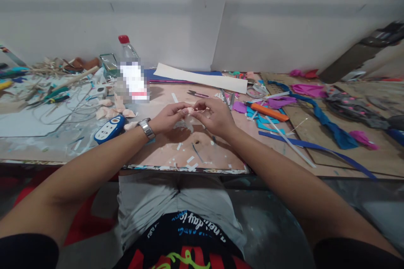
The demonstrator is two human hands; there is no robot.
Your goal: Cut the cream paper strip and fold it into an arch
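Cluttered worktop (pixel 217 155), paper scraps all over. Crumpled blue strip (pixel 320 113) at right, partly over brown board (pixel 303 128). Long cream strip (pixel 202 79) toward the back; red-capped bottle (pixel 129 52) stands by its left end. Left hand (pixel 168 117) and right hand (pixel 217 118) meet mid-worktop, near edge side, fingertips pinched together on one small piece. Orange cutter (pixel 269 112) lies right of them, blue-white socket block (pixel 110 129) left. Loose peach bits (pixel 110 112) behind socket block. Smallest: peach piece (pixel 190 110), between both hands' fingertips, partly hidden.
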